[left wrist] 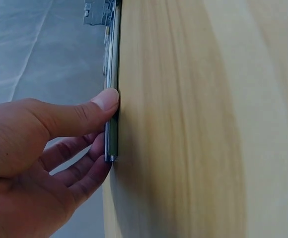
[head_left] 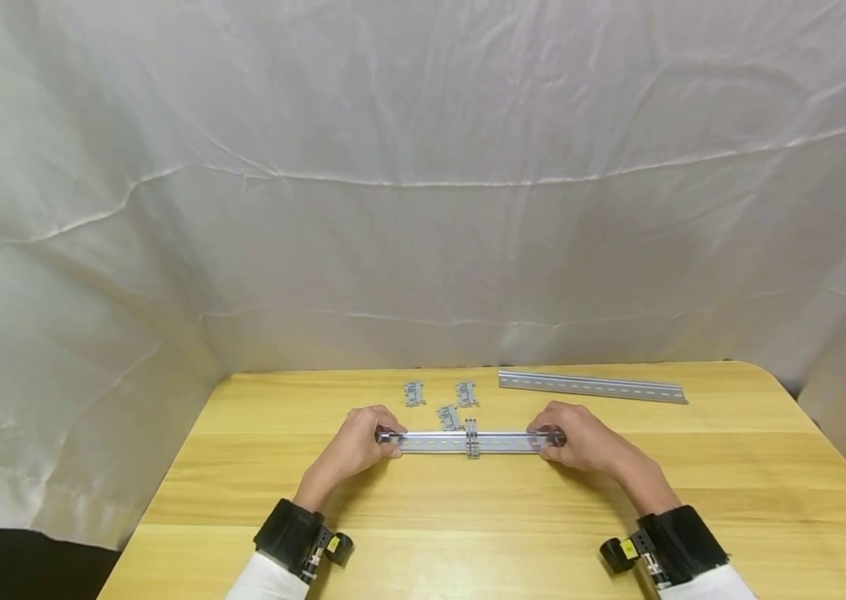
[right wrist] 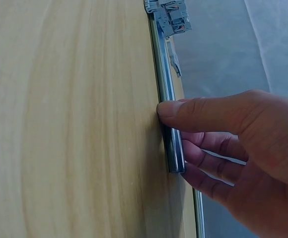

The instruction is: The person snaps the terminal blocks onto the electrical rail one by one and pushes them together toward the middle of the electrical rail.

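Note:
A slotted metal DIN rail (head_left: 430, 442) lies crosswise in front of me, gripped at both ends. My left hand (head_left: 365, 437) holds its left end, the thumb on the near edge and the fingers curled at the far side, as the left wrist view shows (left wrist: 59, 144). At the right end my right hand (head_left: 576, 437) grips likewise, thumb (right wrist: 171, 108) on the near edge. Grey terminal blocks (head_left: 472, 439) stand side by side across the rail's middle. Just behind the rail lies a loose terminal block (head_left: 449, 417).
Two more loose terminal blocks, one on the left (head_left: 413, 393) and one on the right (head_left: 466, 393), lie farther back on the wooden table (head_left: 468, 533). A second DIN rail (head_left: 593, 386) rests at the back right. Pale cloth (head_left: 423, 250) hangs behind the table.

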Motion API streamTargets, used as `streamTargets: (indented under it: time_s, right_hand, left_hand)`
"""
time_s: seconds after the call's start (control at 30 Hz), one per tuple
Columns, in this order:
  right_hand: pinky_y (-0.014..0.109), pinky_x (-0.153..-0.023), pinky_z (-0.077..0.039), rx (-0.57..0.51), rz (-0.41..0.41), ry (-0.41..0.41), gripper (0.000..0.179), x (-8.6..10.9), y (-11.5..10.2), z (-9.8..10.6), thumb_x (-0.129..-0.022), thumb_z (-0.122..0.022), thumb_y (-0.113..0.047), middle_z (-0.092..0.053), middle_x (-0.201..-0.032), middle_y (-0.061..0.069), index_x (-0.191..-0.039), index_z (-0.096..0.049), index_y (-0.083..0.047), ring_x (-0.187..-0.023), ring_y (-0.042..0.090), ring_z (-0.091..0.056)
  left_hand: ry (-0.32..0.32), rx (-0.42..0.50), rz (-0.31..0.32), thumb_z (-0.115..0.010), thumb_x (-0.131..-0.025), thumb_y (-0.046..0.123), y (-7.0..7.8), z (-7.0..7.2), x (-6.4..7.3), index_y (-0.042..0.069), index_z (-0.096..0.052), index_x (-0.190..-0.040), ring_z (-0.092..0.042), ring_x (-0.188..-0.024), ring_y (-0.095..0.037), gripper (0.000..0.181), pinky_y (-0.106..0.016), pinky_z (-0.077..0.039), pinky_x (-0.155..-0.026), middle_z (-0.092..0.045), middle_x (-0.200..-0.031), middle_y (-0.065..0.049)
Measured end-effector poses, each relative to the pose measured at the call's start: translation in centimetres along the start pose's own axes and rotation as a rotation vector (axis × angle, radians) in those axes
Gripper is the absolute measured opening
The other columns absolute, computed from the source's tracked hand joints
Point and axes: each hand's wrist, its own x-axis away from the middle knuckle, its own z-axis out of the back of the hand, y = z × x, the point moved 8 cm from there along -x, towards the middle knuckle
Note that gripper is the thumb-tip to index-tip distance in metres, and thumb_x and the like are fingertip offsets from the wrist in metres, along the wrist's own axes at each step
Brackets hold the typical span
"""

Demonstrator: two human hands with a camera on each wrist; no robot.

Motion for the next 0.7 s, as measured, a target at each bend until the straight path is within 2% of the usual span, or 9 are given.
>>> streamTargets:
  time_s: [0.27,0.43,0.53,0.7]
  right_hand:
    - [0.031,-0.073,-0.053,-0.008,0.005,0.003,0.027,0.0,0.1,-0.2,-0.084,-0.082,-0.004,-0.066,-0.102,0.004,-0.11,-0.075,-0.006,-0.086,0.017,-0.06]
    - [0.044,-0.085,-0.057,0.002,0.002,0.037,0.032,1.0,0.5,0.7,-0.088,-0.081,-0.009,-0.069,-0.111,0.008,-0.118,-0.071,-0.002,-0.099,0.027,-0.066]
    - [0.054,-0.092,-0.055,0.032,-0.027,0.086,0.038,2.0,1.5,2.5,-0.089,-0.079,-0.009,-0.069,-0.118,0.015,-0.124,-0.068,0.002,-0.107,0.036,-0.066]
    - [0.064,-0.095,-0.049,0.118,-0.093,0.122,0.049,3.4,3.9,5.5,-0.09,-0.077,-0.007,-0.06,-0.131,0.027,-0.135,-0.061,0.002,-0.117,0.047,-0.059]
  left_hand:
    - [-0.033,0.025,0.006,-0.087,-0.076,0.0,0.2,0.1,0.0,-0.001,-0.077,-0.104,-0.066,-0.086,-0.026,0.029,-0.032,-0.058,-0.074,-0.071,-0.101,-0.011]
    - [-0.029,-0.001,0.013,-0.084,-0.083,0.002,1.2,0.9,-0.5,-0.001,-0.077,-0.106,-0.068,-0.092,-0.026,0.024,-0.037,-0.059,-0.079,-0.073,-0.105,-0.011]
    - [-0.029,-0.034,-0.016,-0.078,-0.09,0.004,3.4,1.5,-2.1,0.0,-0.076,-0.111,-0.069,-0.098,-0.027,0.021,-0.041,-0.058,-0.085,-0.073,-0.11,-0.012]
    - [-0.083,-0.108,-0.1,-0.073,-0.096,0.009,7.9,1.3,-6.5,0.001,-0.072,-0.122,-0.067,-0.108,-0.032,0.028,-0.043,-0.056,-0.093,-0.071,-0.118,-0.015]
